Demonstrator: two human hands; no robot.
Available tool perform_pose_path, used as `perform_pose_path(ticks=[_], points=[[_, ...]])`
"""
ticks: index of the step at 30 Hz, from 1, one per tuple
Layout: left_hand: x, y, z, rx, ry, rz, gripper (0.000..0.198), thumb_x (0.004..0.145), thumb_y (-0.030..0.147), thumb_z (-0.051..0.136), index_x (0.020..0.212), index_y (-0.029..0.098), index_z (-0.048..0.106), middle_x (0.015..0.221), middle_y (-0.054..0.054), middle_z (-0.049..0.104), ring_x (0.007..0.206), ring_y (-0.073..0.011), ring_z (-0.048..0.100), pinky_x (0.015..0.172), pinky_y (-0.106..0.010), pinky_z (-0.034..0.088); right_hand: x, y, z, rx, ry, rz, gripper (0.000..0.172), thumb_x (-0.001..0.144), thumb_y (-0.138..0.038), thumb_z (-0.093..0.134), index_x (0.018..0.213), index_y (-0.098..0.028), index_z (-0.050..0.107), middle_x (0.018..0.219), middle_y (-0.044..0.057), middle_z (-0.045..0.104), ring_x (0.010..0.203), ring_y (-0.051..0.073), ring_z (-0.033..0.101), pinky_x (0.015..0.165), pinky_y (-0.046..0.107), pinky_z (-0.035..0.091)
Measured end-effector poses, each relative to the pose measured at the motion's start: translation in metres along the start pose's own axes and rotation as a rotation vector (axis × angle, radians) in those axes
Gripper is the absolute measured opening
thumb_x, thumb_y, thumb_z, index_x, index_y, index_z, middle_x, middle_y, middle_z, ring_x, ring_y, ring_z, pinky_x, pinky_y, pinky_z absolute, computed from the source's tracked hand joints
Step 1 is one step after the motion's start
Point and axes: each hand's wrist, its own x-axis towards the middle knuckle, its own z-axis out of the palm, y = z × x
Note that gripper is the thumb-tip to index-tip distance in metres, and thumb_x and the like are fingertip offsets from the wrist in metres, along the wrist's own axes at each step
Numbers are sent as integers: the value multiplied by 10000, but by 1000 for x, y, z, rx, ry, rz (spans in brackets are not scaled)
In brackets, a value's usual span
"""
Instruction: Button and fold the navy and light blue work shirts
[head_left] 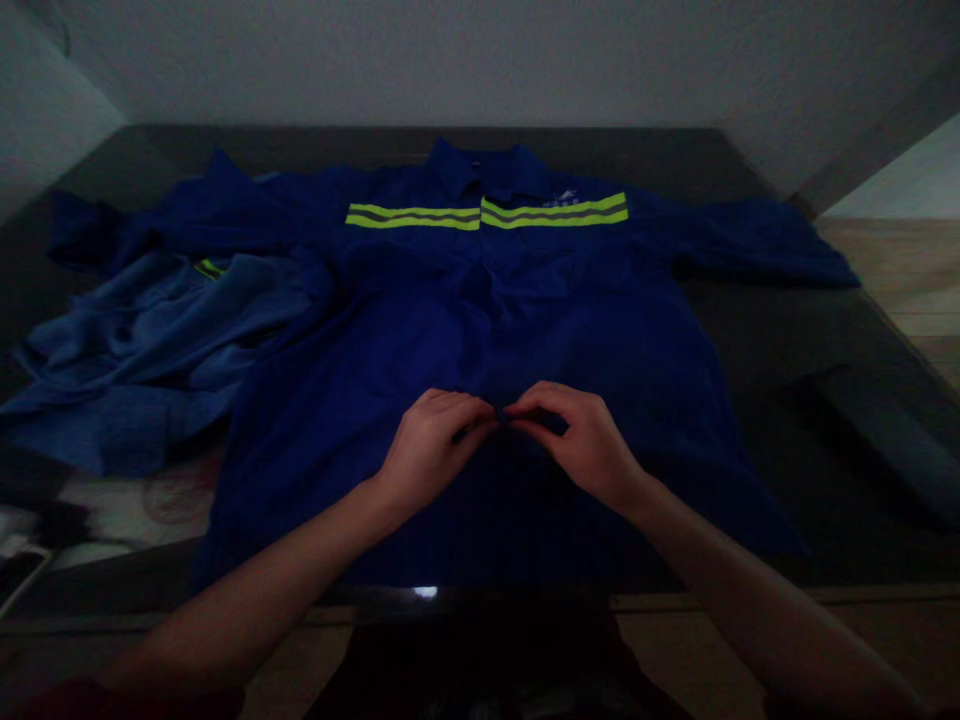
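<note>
A dark blue work shirt (420, 340) lies face up on the table, its collar at the far side and sleeves spread to both sides. Yellow-green reflective strips (555, 212) cross its chest. Over the lower front, at the middle closure, my left hand (435, 435) pinches the cloth between thumb and fingers. My right hand (581, 430) pinches the same front edge from the other side, with the fingertips of both hands almost touching. Whether a button sits between them is too dark to tell.
A lighter blue garment (165, 330) lies crumpled at the left, partly beneath the shirt's sleeve. On the right of the dark table (780, 340) rests a dark object (892, 440). A white cable (26, 575) is at the lower left. A wall (450, 60) stands behind the table.
</note>
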Motion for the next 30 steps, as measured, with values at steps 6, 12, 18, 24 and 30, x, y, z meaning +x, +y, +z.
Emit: perform_pose_path(ticks=[6, 12, 18, 24, 30], points=[[-2, 0, -1, -40, -34, -43, 107, 901, 213, 554, 864, 202, 654, 804, 6, 707, 734, -142, 651, 696, -252, 467, -3, 3, 5, -38, -2, -91, 98, 844, -106, 610, 890, -177, 658, 868, 39, 685, 832, 163, 652, 771, 286, 515], [0, 2, -3, -76, -96, -95, 111, 892, 193, 554, 899, 199, 665, 821, 1, 712, 742, -145, 656, 714, -253, 485, -6, 0, 7, -123, -2, -118, 146, 851, -100, 589, 969, -182, 614, 869, 26, 687, 790, 152, 660, 738, 263, 523], [3, 4, -5, -146, -68, -109, 78, 863, 176, 596, 872, 197, 671, 806, 16, 716, 727, -134, 657, 718, -242, 482, -6, -2, 5, -108, 80, -73, 100, 847, -114, 605, 872, -192, 663, 854, 21, 717, 802, 161, 681, 741, 268, 536], [2, 3, -4, -138, -39, -113, 86, 863, 183, 595, 859, 199, 680, 792, 14, 717, 716, -134, 658, 707, -244, 486, -6, -2, 6, -46, 42, -102, 167, 868, -97, 562, 930, -188, 687, 900, 45, 704, 846, 164, 671, 775, 289, 541], [0, 1, -2, -68, 6, -78, 108, 877, 185, 575, 842, 193, 677, 783, 6, 720, 717, -138, 663, 701, -248, 491, -8, -1, 11, -52, 53, -100, 141, 854, -97, 583, 955, -157, 659, 912, 64, 658, 856, 169, 646, 790, 296, 534]])
